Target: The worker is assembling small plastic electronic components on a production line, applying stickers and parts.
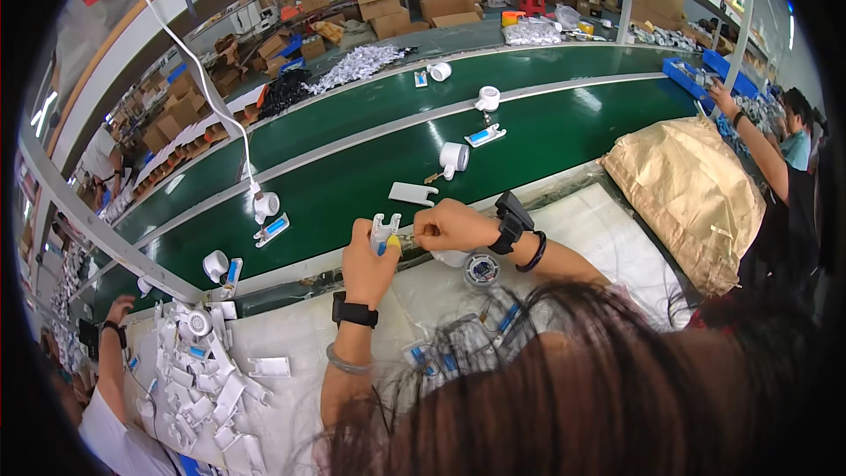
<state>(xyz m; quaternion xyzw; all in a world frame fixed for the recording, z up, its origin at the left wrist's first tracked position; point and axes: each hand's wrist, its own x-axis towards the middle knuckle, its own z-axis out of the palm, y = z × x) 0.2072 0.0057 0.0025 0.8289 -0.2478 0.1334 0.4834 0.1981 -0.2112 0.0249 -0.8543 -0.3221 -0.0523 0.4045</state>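
Your left hand (368, 266) is gripping a white part (381, 227), seemingly unfinished; your right hand (456, 226) is hovering curled nearby, hold unclear; white pieces (231, 393) are lying heaped, apparently unassembled.

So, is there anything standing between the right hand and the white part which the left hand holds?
Nothing visible blocks the right hand; its fingers are close beside the white part. The left hand covers the part's near end.
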